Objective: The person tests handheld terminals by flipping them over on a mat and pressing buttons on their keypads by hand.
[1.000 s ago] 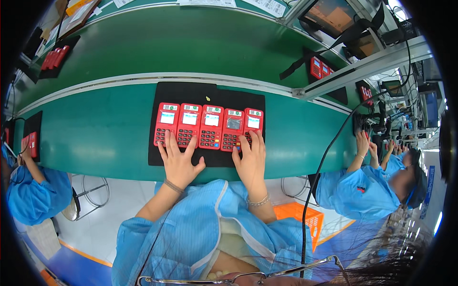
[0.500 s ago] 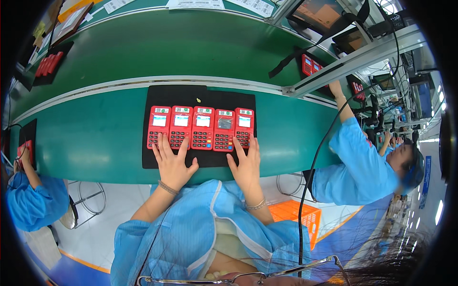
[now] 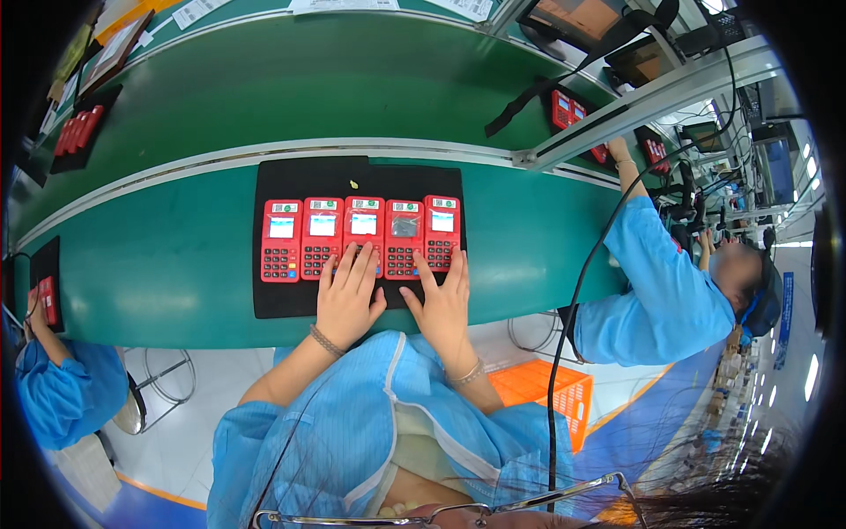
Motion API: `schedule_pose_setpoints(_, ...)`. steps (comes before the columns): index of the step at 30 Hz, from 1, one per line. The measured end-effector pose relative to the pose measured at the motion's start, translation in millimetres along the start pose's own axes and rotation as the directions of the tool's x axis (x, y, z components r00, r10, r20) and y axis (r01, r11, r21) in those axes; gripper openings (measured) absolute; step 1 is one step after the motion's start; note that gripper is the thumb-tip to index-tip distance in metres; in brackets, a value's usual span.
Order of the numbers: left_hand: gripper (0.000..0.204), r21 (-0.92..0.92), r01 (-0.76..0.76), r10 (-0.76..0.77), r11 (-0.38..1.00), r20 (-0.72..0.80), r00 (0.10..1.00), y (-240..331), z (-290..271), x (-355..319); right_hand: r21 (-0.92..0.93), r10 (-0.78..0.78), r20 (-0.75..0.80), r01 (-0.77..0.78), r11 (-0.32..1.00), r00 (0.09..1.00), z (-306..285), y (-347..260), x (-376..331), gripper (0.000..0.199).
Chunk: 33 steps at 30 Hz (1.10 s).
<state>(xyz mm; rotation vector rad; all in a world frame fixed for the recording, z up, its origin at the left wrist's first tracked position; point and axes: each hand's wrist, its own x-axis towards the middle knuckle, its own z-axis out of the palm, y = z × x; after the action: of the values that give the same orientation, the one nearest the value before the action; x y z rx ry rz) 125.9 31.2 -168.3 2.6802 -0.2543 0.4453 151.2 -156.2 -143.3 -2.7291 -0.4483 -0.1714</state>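
Observation:
Several red card payment terminals with small screens and keypads lie side by side on a black mat (image 3: 308,179). My left hand (image 3: 346,295) lies open, fingers stretched over the lower keys of the middle terminal (image 3: 364,225) and the edge of the terminal left of it (image 3: 322,227). My right hand (image 3: 442,304) is open too, its fingertips at the keys of the rightmost terminal (image 3: 442,220) and the neighbouring terminal (image 3: 404,227), whose screen is dark grey. The other screens are lit. The leftmost terminal (image 3: 281,231) is untouched. Neither hand holds anything.
The mat rests on a green worktable (image 3: 159,264); a metal rail runs behind it. Co-workers in blue sit left (image 3: 70,388) and right (image 3: 661,282). A black cable (image 3: 582,291) hangs at right. An orange crate (image 3: 551,392) stands below the table.
My left hand has moved right, from the two leftmost terminals to the middle one. My right hand has stayed near the two rightmost terminals. The view has shifted slightly.

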Motion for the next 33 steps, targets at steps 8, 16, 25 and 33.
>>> schedule_pose_setpoints(8, 0.063, 0.027, -0.005, 0.005, 1.000, 0.005, 1.000, -1.2, -7.6, 6.2, -0.024, -0.036, 0.013, 0.036, 0.999, 0.999, 1.4, 4.3, 2.0, 0.073)
schedule_pose_setpoints(16, 0.064, -0.009, -0.022, 0.022, 1.000, 0.010, 1.000, -6.1, -6.6, 4.1, -0.036, -0.021, 0.026, 0.022, 0.999, 0.999, 1.9, 3.7, 1.4, 0.075)
schedule_pose_setpoints(25, 0.062, -0.059, -0.002, 0.002, 0.998, -0.011, 1.000, -3.8, -8.0, 5.4, -0.055, 0.019, 0.050, -0.016, 0.998, 0.999, -1.5, 0.3, -0.5, 0.074)
schedule_pose_setpoints(33, 0.063, -0.062, -0.012, 0.010, 0.998, -0.027, 1.000, -4.4, -6.1, 4.6, -0.069, -0.003, 0.047, 0.006, 0.998, 0.999, -1.2, 3.7, -0.4, 0.076)
